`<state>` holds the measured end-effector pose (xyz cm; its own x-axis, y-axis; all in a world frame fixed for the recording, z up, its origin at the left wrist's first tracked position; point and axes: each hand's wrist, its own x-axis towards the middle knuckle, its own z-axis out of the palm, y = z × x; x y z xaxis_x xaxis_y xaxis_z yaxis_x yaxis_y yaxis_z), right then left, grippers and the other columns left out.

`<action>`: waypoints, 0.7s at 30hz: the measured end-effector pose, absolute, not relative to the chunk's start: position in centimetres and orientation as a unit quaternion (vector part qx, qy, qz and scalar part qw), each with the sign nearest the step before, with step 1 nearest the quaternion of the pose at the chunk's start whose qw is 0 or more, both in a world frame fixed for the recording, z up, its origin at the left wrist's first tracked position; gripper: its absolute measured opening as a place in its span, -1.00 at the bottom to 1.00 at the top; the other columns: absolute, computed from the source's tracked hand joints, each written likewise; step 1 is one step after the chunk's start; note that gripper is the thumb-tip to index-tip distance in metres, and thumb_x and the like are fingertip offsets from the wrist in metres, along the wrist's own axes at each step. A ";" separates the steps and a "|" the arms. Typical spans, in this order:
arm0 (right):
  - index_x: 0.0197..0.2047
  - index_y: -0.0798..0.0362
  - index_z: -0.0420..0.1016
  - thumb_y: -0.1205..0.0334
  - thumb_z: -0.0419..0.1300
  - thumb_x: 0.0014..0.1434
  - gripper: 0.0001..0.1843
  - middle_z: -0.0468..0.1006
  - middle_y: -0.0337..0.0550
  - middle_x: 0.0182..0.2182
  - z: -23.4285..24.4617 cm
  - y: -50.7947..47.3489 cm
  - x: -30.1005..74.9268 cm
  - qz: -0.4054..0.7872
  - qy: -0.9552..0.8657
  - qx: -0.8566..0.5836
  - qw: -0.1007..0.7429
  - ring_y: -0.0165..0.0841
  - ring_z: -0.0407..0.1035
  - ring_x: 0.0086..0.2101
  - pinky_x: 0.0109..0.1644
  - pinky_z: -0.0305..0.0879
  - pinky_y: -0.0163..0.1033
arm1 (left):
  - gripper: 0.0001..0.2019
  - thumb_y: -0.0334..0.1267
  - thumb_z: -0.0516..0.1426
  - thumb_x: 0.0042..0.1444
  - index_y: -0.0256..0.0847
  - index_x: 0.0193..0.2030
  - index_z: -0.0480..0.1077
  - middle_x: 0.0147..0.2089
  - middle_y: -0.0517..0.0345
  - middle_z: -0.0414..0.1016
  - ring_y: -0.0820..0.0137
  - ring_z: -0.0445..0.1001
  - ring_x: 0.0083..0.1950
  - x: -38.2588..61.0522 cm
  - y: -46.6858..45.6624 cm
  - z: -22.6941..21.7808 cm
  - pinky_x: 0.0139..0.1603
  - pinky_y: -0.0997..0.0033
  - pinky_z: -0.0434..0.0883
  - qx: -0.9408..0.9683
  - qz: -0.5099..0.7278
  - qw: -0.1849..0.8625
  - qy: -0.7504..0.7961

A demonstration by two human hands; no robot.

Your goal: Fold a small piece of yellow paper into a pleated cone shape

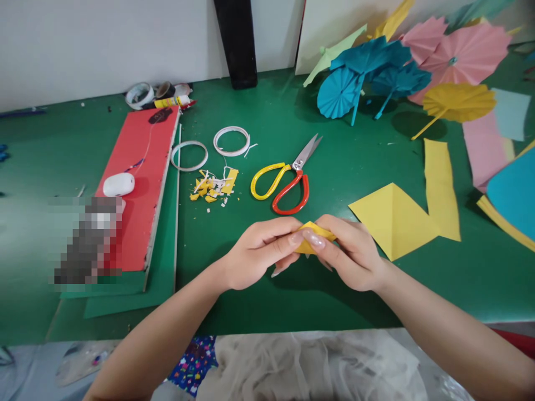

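Note:
A small folded piece of yellow paper [308,245] is held between both hands above the green table. My left hand [261,245] pinches its left side, thumb on top and fingers beneath. On the other side my right hand [349,250] grips it the same way, and the two thumbs nearly meet over the paper. Most of its folds are hidden by the fingers. Just beyond the hands lie scissors [297,166] with one yellow and one red handle, blades apart. A creased yellow paper square [393,220] rests right of my right hand, touching a yellow strip [442,189].
Yellow and white paper scraps [213,186] lie near two tape rolls [232,141]. At left, a red board [140,139] carries a white earbud case [119,184] and a blurred-out object [90,239]. Folded paper umbrellas [371,67] stand at the back right.

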<state>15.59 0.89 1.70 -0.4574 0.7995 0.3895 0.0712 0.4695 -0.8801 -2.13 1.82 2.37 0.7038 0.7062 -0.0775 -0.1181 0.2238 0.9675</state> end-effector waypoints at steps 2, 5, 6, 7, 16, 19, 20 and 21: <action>-0.44 0.05 0.12 0.42 -0.02 0.28 -0.76 0.17 -0.43 -0.70 1.8 0.9 15.7 0.427 -0.742 -0.286 0.431 -0.60 0.06 -0.71 -0.65 -0.05 -0.46 | -0.77 -0.20 -0.03 0.28 -0.29 -0.34 0.29 -0.58 0.30 0.17 0.58 0.19 -0.59 -2.2 1.9 2.5 -0.58 0.56 0.19 0.558 0.272 0.741 0.256; -0.44 0.04 0.11 0.42 -0.02 0.27 -0.76 0.17 -0.43 -0.70 1.8 0.9 15.8 0.430 -0.743 -0.281 0.429 -0.59 0.05 -0.71 -0.66 -0.06 -0.45 | -0.76 -0.20 -0.06 0.30 -0.29 -0.30 0.30 -0.58 0.28 0.22 0.56 0.23 -0.57 -2.4 2.2 2.6 -0.55 0.55 0.20 0.567 0.261 0.741 0.250; -0.44 0.04 0.11 0.42 -0.02 0.27 -0.75 0.17 -0.43 -0.70 1.8 0.8 15.9 0.428 -0.744 -0.284 0.427 -0.59 0.04 -0.71 -0.66 -0.06 -0.44 | -0.74 -0.19 -0.09 0.31 -0.28 -0.29 0.29 -0.58 0.27 0.24 0.55 0.25 -0.57 -2.5 2.3 2.6 -0.56 0.54 0.19 0.569 0.262 0.737 0.252; -0.45 0.04 0.10 0.42 -0.03 0.27 -0.75 0.16 -0.43 -0.70 1.8 0.8 15.9 0.424 -0.746 -0.289 0.424 -0.58 0.04 -0.71 -0.65 -0.07 -0.43 | -0.72 -0.16 -0.12 0.32 -0.27 -0.26 0.29 -0.57 0.26 0.27 0.55 0.26 -0.57 -2.6 2.4 2.7 -0.56 0.54 0.17 0.571 0.270 0.732 0.257; -0.45 0.02 0.09 0.38 0.01 0.27 -0.75 0.01 -0.41 -0.65 1.7 1.0 16.0 0.417 -0.777 -0.274 0.385 -0.53 -0.10 -0.65 -0.62 -0.11 -0.38 | -0.82 -0.18 -0.01 0.26 -0.21 -0.33 0.18 -0.48 0.30 0.13 0.55 0.14 -0.49 -3.5 2.8 4.3 -0.51 0.53 0.13 0.626 0.200 0.696 0.288; -0.45 0.04 0.13 0.38 -0.01 0.29 -0.75 0.03 -0.42 -0.65 1.8 0.9 16.0 0.493 -0.741 -0.267 0.371 -0.55 -0.09 -0.66 -0.63 -0.11 -0.40 | -0.85 -0.20 0.00 0.25 -0.20 -0.31 0.15 -0.45 0.30 0.12 0.55 0.12 -0.48 -3.7 2.8 4.4 -0.49 0.52 0.14 0.623 0.151 0.720 0.268; -0.45 0.05 0.14 0.38 -0.01 0.29 -0.74 0.04 -0.43 -0.66 1.9 0.9 15.9 0.520 -0.723 -0.268 0.368 -0.57 -0.08 -0.67 -0.63 -0.10 -0.40 | -0.85 -0.20 -0.01 0.25 -0.19 -0.30 0.15 -0.45 0.31 0.11 0.55 0.11 -0.48 -3.7 2.8 4.3 -0.49 0.52 0.14 0.620 0.143 0.724 0.267; -0.46 0.05 0.15 0.37 -0.01 0.30 -0.74 0.05 -0.43 -0.66 1.9 0.8 15.9 0.545 -0.705 -0.269 0.367 -0.58 -0.08 -0.68 -0.63 -0.10 -0.40 | -0.85 -0.19 -0.02 0.26 -0.19 -0.30 0.14 -0.46 0.31 0.11 0.55 0.11 -0.48 -3.7 2.8 4.2 -0.49 0.52 0.13 0.617 0.139 0.727 0.267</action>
